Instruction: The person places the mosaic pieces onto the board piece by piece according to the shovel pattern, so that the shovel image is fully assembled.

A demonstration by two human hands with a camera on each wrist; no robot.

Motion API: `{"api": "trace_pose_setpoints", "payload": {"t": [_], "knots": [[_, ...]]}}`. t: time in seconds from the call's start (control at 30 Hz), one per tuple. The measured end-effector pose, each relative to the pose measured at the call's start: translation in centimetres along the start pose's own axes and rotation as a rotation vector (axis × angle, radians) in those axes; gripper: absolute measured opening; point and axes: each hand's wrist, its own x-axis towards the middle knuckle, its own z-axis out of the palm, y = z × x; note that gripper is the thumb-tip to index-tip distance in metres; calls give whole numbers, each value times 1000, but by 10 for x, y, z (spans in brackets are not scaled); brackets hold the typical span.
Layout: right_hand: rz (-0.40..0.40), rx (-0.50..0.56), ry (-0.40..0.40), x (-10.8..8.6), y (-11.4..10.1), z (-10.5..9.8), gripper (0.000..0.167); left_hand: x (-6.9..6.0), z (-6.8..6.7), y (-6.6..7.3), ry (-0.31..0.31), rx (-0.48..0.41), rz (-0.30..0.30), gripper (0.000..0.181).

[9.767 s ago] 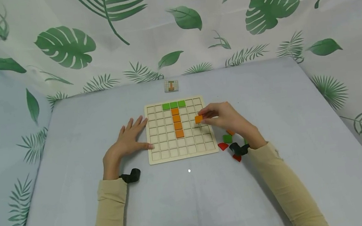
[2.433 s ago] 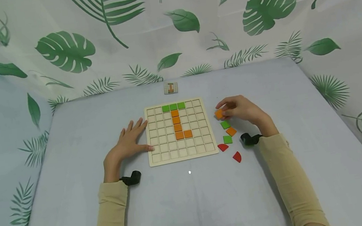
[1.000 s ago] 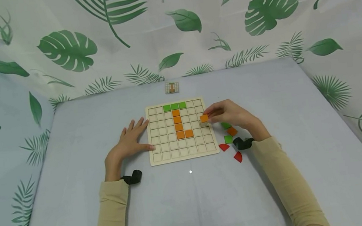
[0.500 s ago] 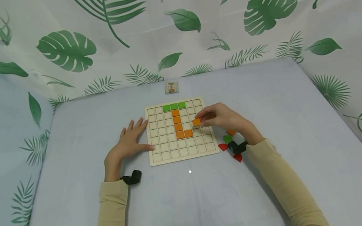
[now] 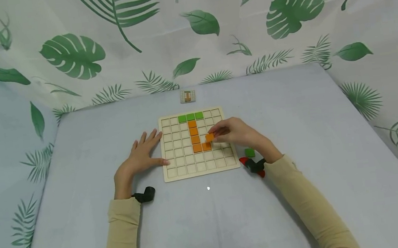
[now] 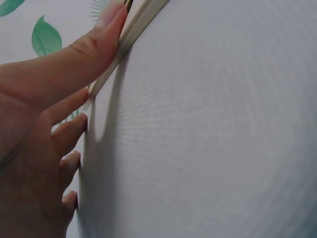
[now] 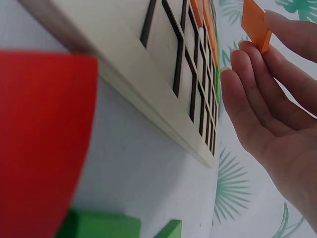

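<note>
A pale wooden grid board [image 5: 189, 169] lies on the table. Three green square tiles [image 5: 191, 117] line its top row, with a column of orange tiles [image 5: 194, 131] beneath and one more orange tile [image 5: 206, 147] to the right of the column's foot. Between thumb and fingertips, my right hand [image 5: 236, 132] pinches an orange square tile [image 5: 209, 138], which the right wrist view shows tilted and raised off the board. My left hand [image 5: 139, 155] lies with fingers spread at the board's left edge, its thumb [image 6: 86, 54] on the rim.
Right of the board, a loose green tile [image 5: 249, 152] and red wedge pieces [image 5: 243, 160] lie partly under the right wrist and its black camera [image 5: 254, 166]. A small card [image 5: 187, 96] showing a grid pattern sits behind the board. Leaf-printed cloth [image 5: 181, 32] hangs at the back.
My right hand has picked up an orange tile from beside the board and carried it left over the grid. Earlier, another orange tile was set beside the column's foot. The left hand stays put.
</note>
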Motion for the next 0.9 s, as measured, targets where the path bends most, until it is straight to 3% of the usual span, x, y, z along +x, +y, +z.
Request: {"api": "trace_pose_setpoints", "payload": {"t": [0.5, 0.9], "knots": [[-59, -37, -44, 13, -7, 16, 28, 0, 0, -1, 9, -4, -9, 106], [-61, -67, -83, 20, -22, 25, 29, 1, 0, 2, 4, 7, -21, 107]]}}
